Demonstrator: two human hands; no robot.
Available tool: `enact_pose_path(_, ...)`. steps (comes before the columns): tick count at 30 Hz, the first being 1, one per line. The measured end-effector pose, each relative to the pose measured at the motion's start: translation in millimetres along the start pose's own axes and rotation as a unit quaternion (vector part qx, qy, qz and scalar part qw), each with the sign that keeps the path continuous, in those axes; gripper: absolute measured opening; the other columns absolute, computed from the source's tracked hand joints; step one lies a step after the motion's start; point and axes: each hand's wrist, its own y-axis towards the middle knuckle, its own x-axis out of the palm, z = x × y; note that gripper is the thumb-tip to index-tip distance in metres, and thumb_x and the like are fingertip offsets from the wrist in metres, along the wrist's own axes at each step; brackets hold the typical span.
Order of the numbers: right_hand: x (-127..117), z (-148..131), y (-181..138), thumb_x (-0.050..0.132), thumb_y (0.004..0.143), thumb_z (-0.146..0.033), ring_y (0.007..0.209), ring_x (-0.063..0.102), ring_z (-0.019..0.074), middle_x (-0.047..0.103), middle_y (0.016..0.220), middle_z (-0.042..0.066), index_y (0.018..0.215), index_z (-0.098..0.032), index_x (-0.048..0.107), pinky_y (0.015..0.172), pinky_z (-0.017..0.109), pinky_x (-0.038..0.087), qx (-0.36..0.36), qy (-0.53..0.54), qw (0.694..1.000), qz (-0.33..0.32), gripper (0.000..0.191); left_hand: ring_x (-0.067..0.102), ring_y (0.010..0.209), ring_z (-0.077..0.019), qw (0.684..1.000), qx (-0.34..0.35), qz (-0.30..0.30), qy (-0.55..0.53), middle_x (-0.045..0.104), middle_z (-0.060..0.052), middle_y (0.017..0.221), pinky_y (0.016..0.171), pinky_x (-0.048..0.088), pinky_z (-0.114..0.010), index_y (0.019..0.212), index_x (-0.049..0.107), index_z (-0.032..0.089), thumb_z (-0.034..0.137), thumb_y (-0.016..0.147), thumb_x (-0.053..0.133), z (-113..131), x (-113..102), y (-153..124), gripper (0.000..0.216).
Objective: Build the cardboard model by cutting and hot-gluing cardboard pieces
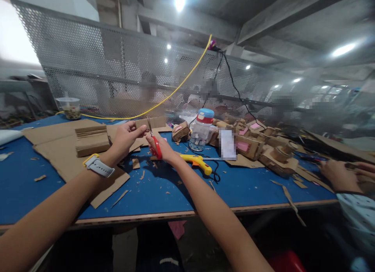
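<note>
Above the blue worktop (234,186), left hand (125,137) fingers (140,130) pinched on a small cardboard piece (145,129), right hand (163,147) gripping red-handled scissors (157,147), blades at the piece, yellow glue gun (197,161) just beside

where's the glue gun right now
In the head view the yellow glue gun lies on the blue table, right of the right hand with the red scissors, in front of the clear bottle.
</note>
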Motion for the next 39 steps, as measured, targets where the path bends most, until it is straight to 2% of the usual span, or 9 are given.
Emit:
enact_pose_path(8, 0, -7, -4, 0.041, 0.078, -0.077, 0.052, 0.038, 0.0107, 0.040, 0.053, -0.004, 0.059, -0.022, 0.040, 0.050, 0.024, 0.031, -0.012, -0.036, 0.999, 0.013, 0.058, 0.062, 0.062, -0.0133, 1.000, -0.026, 0.009, -0.013, 0.064, -0.002, 0.062, 0.065, 0.051, -0.024, 0.057, 0.050, 0.019, 0.029, 0.063, 0.079, 0, 0, 0, 0.031)
enact_pose_path(13, 1, -11, -6, 0.044, 0.079, -0.073, 0.057, 0.041, 0.0115, 0.039, 0.055, -0.004, 0.059, -0.022, 0.042, 0.054, 0.023, 0.032, -0.008, -0.050, 0.998, 0.026, 0.055, 0.061, 0.061, -0.0118, 0.999, -0.032, 0.003, -0.011, 0.066, -0.002, 0.065, 0.064, 0.050, -0.023, 0.062, 0.055, 0.017, 0.035, 0.061, 0.080, 0, 0, 1, 0.031)
enact_pose_path(18, 1, -11, -7, 0.047, 0.076, -0.076, 0.054, 0.041, 0.0111, 0.040, 0.053, -0.004, 0.058, -0.021, 0.043, 0.052, 0.023, 0.033, -0.004, -0.036, 0.999, 0.035, 0.058, 0.061, 0.059, -0.0127, 0.999, -0.040, 0.011, -0.015, 0.063, 0.000, 0.059, 0.064, 0.050, -0.025, 0.057, 0.051, 0.018, 0.035, 0.058, 0.083, 3, 0, 0, 0.036)
enact_pose_path(21, 0, -12, -8, 0.045, 0.074, -0.080, 0.048, 0.042, 0.0110, 0.042, 0.049, -0.004, 0.057, -0.021, 0.043, 0.049, 0.024, 0.034, 0.027, -0.015, 0.999, 0.026, 0.061, 0.060, 0.060, -0.0133, 0.999, -0.038, 0.009, -0.008, 0.065, -0.002, 0.061, 0.062, 0.047, -0.025, 0.055, 0.051, 0.018, 0.036, 0.058, 0.082, 5, 0, 0, 0.036)
enact_pose_path(24, 0, -14, -9, 0.042, 0.074, -0.083, 0.046, 0.045, 0.0121, 0.046, 0.048, -0.002, 0.058, -0.022, 0.044, 0.047, 0.025, 0.036, 0.057, 0.005, 0.998, 0.009, 0.064, 0.050, 0.051, -0.0107, 0.999, -0.029, 0.006, 0.024, 0.055, 0.001, 0.051, 0.054, 0.037, -0.024, 0.049, 0.048, 0.019, 0.034, 0.060, 0.080, 8, 0, 0, 0.037)
enact_pose_path(27, 1, -13, -9, 0.042, 0.074, -0.083, 0.047, 0.045, 0.0119, 0.046, 0.049, -0.002, 0.058, -0.022, 0.044, 0.047, 0.025, 0.036, 0.054, 0.000, 0.998, 0.011, 0.063, 0.042, 0.046, -0.0096, 0.998, -0.036, -0.003, 0.042, 0.047, 0.004, 0.045, 0.052, 0.032, -0.025, 0.045, 0.044, 0.019, 0.028, 0.063, 0.078, 10, 0, 0, 0.040)
enact_pose_path(32, 3, -14, -10, 0.046, 0.076, -0.076, 0.053, 0.041, 0.0112, 0.037, 0.052, -0.004, 0.056, -0.021, 0.043, 0.052, 0.024, 0.033, 0.022, -0.033, 0.998, 0.046, 0.058, 0.043, 0.047, -0.0099, 0.999, -0.047, -0.012, 0.018, 0.053, 0.002, 0.049, 0.051, 0.031, -0.025, 0.047, 0.046, 0.019, 0.027, 0.063, 0.078, 8, -1, 1, 0.037)
enact_pose_path(39, 4, -21, -12, 0.043, 0.079, -0.074, 0.058, 0.039, 0.0124, 0.036, 0.054, -0.003, 0.053, -0.021, 0.041, 0.056, 0.025, 0.031, 0.000, -0.071, 0.995, 0.068, 0.058, 0.050, 0.053, -0.0103, 0.999, -0.048, -0.016, -0.006, 0.062, -0.001, 0.057, 0.054, 0.035, -0.024, 0.052, 0.050, 0.018, 0.034, 0.061, 0.080, 3, -3, 1, 0.035)
